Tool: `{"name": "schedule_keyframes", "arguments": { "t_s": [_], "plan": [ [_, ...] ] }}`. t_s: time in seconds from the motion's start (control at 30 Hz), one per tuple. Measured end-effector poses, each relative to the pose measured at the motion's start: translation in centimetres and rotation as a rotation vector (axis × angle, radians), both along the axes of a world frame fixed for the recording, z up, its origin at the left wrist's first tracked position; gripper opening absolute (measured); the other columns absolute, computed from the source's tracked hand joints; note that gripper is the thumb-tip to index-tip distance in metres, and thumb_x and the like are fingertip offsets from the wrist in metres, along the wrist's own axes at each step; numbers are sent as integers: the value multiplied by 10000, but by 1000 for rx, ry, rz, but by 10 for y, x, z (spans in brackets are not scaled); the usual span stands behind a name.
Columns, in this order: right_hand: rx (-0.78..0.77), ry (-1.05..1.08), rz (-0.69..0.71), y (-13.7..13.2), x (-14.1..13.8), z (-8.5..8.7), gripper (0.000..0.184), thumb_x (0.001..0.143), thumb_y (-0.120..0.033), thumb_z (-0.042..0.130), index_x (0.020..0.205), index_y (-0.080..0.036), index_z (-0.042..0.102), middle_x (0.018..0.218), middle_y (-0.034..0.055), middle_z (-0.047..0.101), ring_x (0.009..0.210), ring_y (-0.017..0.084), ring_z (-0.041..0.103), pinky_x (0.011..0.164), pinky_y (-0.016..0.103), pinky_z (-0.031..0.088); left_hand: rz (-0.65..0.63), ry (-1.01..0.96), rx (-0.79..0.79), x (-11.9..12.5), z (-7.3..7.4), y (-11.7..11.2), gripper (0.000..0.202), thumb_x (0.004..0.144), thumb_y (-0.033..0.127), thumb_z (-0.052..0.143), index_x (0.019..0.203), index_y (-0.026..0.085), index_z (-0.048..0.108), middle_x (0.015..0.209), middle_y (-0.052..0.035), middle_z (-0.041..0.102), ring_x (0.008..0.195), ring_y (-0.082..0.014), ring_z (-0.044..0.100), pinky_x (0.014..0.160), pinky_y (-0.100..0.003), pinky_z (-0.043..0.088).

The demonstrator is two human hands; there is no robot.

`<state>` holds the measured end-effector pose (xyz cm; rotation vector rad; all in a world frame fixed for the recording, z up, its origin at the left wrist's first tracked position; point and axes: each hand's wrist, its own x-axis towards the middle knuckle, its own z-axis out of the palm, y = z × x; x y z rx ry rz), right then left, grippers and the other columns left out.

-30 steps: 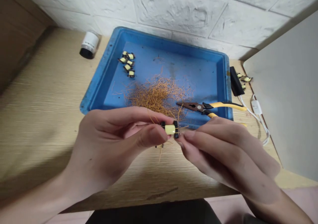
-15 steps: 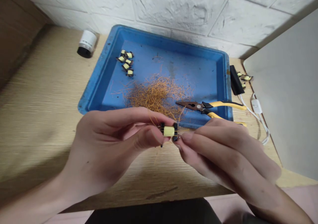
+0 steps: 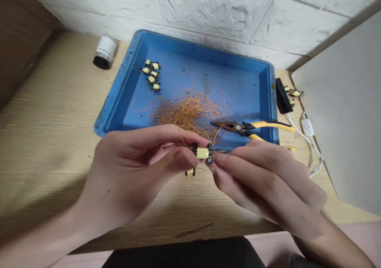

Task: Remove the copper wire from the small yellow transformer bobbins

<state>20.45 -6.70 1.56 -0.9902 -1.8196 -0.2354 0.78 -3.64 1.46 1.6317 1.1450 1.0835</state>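
Note:
My left hand [image 3: 133, 173] pinches a small yellow coil with black ends [image 3: 203, 152] between thumb and forefinger, just in front of the blue tray [image 3: 119, 93]. My right hand [image 3: 268, 184] comes in from the right, its fingertips pinched at the coil's right end, where thin copper wire ends stick out. A second small coil piece [image 3: 190, 172] shows just below my left thumb; whether it lies on the table or is held I cannot tell.
The tray holds a heap of copper wire clippings [image 3: 187, 113], several finished coils [image 3: 151, 73] at its back left, and yellow-handled pliers [image 3: 253, 127] across its right rim. A white-capped bottle [image 3: 103, 53] lies at back left. A black adapter [image 3: 281, 91] with white cable lies at right.
Both hands have stayed almost in place. The coil has been turned slightly between the fingers, and my right fingertips have shifted a little left onto its end.

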Motion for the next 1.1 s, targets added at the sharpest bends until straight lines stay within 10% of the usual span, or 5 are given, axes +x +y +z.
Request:
{"name": "schedule_keyframes", "arguments": {
  "t_s": [0.1,0.3,0.63,1.1],
  "plan": [
    [-267,-194,49,-4,15,6,71,1058,-260,711,1042,-205,751,863,-42,829,758,127,777,815,321,658,3,15,11,1,-1,1,40,926,350,850,941,373,879,712,85,818,573,-93,759,536,-85,568],
    [-205,-91,90,1,20,1,331,1128,-269,547,866,-197,737,705,-20,747,625,124,696,661,317,608,-6,0,28,-1,0,0,47,964,364,828,985,353,869,852,93,857,654,-66,793,611,-43,579],
    [-152,10,42,13,10,0,171,994,-52,644,945,-176,751,775,19,798,663,151,723,628,297,596,-28,-49,-12,2,4,0,49,959,321,828,941,362,850,819,123,842,645,-51,786,628,-39,587],
    [-151,19,200,19,6,-7,196,1021,-126,645,885,-185,772,815,35,814,692,131,721,589,249,583,-32,6,37,1,1,1,56,974,322,805,944,321,853,762,87,823,604,-70,744,558,-78,565]
  ]
}}
